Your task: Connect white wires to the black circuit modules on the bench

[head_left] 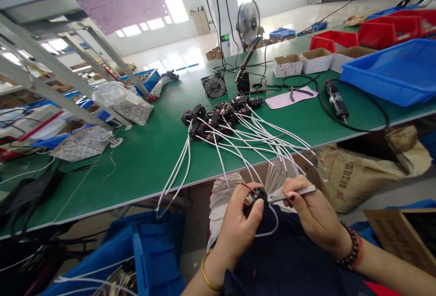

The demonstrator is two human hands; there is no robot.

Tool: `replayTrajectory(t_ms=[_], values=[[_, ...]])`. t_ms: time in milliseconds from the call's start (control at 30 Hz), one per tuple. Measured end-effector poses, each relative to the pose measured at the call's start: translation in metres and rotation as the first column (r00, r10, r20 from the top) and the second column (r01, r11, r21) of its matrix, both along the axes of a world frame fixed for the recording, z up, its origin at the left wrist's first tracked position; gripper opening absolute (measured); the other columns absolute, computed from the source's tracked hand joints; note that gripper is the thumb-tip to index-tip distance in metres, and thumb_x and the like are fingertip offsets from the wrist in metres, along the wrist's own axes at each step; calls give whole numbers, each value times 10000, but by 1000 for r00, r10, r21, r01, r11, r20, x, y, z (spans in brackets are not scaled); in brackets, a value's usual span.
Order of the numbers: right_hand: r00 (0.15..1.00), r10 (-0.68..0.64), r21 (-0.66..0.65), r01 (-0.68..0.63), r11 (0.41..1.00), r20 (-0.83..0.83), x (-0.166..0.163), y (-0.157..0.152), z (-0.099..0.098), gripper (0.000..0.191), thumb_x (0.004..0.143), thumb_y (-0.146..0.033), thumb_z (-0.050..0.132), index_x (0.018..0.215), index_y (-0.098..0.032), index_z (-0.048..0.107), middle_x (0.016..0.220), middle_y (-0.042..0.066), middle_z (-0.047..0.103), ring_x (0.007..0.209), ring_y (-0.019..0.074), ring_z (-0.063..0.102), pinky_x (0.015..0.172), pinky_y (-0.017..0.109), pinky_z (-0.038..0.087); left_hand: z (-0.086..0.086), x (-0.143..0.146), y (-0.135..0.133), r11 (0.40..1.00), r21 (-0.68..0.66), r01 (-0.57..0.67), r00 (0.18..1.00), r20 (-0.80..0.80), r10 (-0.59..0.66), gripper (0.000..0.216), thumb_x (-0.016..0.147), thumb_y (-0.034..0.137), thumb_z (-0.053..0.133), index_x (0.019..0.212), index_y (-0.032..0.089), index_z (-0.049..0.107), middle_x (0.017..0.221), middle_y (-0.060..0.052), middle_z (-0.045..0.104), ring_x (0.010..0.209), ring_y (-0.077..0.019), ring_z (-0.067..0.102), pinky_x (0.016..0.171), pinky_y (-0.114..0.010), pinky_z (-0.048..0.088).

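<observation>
Over my lap, below the table's front edge, my left hand (238, 223) is closed round a small black part (252, 196) with red and white wires. My right hand (311, 212) pinches metal tweezers (295, 193) whose tip touches that part. A white wire (269, 230) loops down from the part between both hands. On the green table (143, 159) lies a pile of several similar black parts (214, 118) with long white wires (259, 139) that hang over the edge towards my hands.
A small square fan (214, 86), a soldering stand (245, 75) and a desk fan (248, 22) stand behind the pile. Pliers on pink paper (291, 97), a black electric screwdriver (336, 100), cardboard boxes, blue tray (391, 73) and red bins are at right. Blue crate (150, 255) below left.
</observation>
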State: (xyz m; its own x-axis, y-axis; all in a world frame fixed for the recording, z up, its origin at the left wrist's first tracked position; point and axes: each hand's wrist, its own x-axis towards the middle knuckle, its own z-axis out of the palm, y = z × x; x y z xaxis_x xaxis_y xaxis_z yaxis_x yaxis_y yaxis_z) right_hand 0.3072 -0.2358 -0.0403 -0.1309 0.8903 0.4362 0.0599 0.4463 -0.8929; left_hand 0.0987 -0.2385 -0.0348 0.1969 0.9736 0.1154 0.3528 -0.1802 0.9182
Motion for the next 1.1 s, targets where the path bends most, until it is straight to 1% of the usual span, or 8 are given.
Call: replayTrajectory(t_ms=[300,400,500,667,767,867,967,1100], values=[[970,-47,253,-16,967,239,-5,-5,3,264,1201,-375,444,1036,-242,602,897,27,647,804,192,628,763,307,490,-1,1,2,1000,-7,-22,998,-65,22,307,996,401,600,1198,206,722,1130,-95,726,1046,-271,679,917,-385,527],[997,46,6,-47,999,69,-8,-1,-2,346,1143,-512,567,960,-231,651,856,40,663,776,202,609,744,313,471,-5,0,1,1000,-13,-7,999,-38,7,322,1005,418,603,1224,207,713,1148,-97,722,1067,-276,676,945,-394,522],[960,102,-406,-205,890,-262,-15,9,-8,509,1084,-677,553,856,-225,606,655,-5,560,572,186,517,562,290,434,-7,-2,-2,996,1,90,993,82,-90,367,1024,458,584,1285,221,688,1176,-89,724,1091,-274,683,979,-393,518],[933,67,-482,-242,842,-353,-20,15,-15,543,1068,-712,522,801,-239,533,581,-38,468,506,178,453,492,280,405,-7,-3,-3,993,9,120,985,121,-121,363,1026,460,578,1283,231,692,1185,-79,730,1092,-269,684,999,-389,511],[947,6,-390,-138,911,-322,-13,8,-10,495,1097,-662,556,854,-231,576,695,-14,552,624,178,520,624,285,454,-5,-2,-1,999,-15,38,998,46,-37,334,1010,414,582,1250,218,707,1159,-82,727,1072,-266,682,949,-372,526],[999,25,-40,-26,999,-45,-7,-1,1,359,1167,-494,514,938,-236,617,792,8,610,687,186,573,666,301,459,-2,0,1,1000,-10,3,1000,-5,-3,306,1000,384,581,1212,212,719,1138,-82,723,1049,-260,680,922,-366,532],[968,-30,281,-43,959,251,-7,-3,10,288,1198,-374,446,993,-242,602,845,28,662,741,205,630,703,321,494,0,1,1,1000,12,-14,999,-42,15,291,1000,376,592,1207,212,713,1134,-82,718,1044,-258,676,930,-374,526],[950,-78,349,-34,936,301,-9,-2,14,260,1205,-347,419,1024,-241,574,840,28,666,751,206,649,714,318,524,0,0,1,1000,17,-23,998,-66,24,284,1007,376,588,1207,211,705,1149,-91,716,1070,-267,675,948,-390,519]])
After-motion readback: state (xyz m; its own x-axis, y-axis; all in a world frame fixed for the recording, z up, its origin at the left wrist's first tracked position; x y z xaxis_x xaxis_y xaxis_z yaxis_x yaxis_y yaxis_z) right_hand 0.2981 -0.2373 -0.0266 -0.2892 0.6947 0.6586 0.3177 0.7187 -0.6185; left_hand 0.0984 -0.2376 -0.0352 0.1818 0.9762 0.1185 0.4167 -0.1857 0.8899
